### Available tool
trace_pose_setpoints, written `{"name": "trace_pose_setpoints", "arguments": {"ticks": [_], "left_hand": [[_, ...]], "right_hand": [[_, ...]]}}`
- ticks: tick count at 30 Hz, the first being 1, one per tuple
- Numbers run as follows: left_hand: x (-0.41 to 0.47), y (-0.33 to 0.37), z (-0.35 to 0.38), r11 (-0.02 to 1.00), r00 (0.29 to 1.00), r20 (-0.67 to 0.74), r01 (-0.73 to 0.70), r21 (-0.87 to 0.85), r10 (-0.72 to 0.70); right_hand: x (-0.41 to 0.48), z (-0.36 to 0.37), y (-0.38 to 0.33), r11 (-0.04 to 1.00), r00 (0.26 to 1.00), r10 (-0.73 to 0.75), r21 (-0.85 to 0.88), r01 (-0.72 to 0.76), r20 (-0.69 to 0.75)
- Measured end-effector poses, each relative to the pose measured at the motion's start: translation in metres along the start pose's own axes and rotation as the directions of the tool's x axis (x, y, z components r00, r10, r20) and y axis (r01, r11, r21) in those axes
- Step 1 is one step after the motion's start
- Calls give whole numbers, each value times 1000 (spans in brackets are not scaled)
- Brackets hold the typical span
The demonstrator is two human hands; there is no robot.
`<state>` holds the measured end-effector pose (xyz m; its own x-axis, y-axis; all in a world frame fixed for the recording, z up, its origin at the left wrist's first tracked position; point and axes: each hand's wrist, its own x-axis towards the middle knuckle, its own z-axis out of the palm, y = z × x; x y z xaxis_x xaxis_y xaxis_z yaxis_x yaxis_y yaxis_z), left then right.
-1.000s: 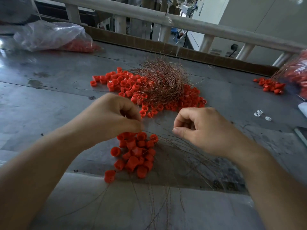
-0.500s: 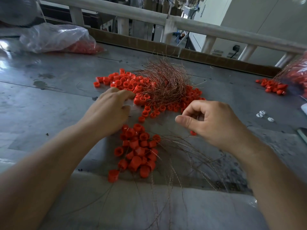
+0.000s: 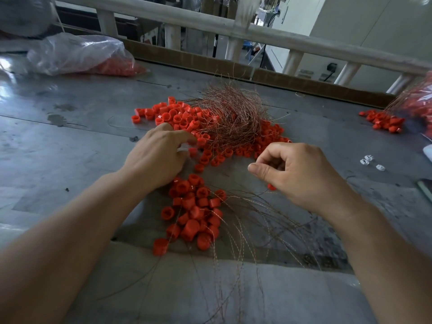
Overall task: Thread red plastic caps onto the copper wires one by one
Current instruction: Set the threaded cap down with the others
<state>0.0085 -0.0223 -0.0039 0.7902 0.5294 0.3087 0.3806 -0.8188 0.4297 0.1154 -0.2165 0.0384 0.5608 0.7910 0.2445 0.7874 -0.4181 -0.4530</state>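
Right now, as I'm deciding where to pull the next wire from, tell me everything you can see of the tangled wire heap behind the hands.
The wire heap is a loose, nest-like tangle of thin copper-coloured strands, stray ends sticking up and out. It sits over a spread of red caps on the grey table. The left hand reaches the caps at its left edge; whether it touches wire is unclear.

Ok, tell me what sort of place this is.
Probably a workshop doing hand assembly: a worn metal table, heaps of red caps, a tangle of copper wires and a plastic bag of more caps.
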Motion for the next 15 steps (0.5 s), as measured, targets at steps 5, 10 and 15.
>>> {"name": "trace_pose_setpoints", "arguments": {"ticks": [5,10,15], "left_hand": [[0,0,0,999,999,-2,-44,11,45],[-1,4,-10,987,984,-147,80,-136,-100],[-16,20,-34,569,986,31,120,-814,-164]], "right_hand": [[0,1,0,1000,1000,8,-22,-8,19],[1,1,0,999,999,34,-37,-32,36],[8,5,13,996,998,61,-56,-62,-23]]}}
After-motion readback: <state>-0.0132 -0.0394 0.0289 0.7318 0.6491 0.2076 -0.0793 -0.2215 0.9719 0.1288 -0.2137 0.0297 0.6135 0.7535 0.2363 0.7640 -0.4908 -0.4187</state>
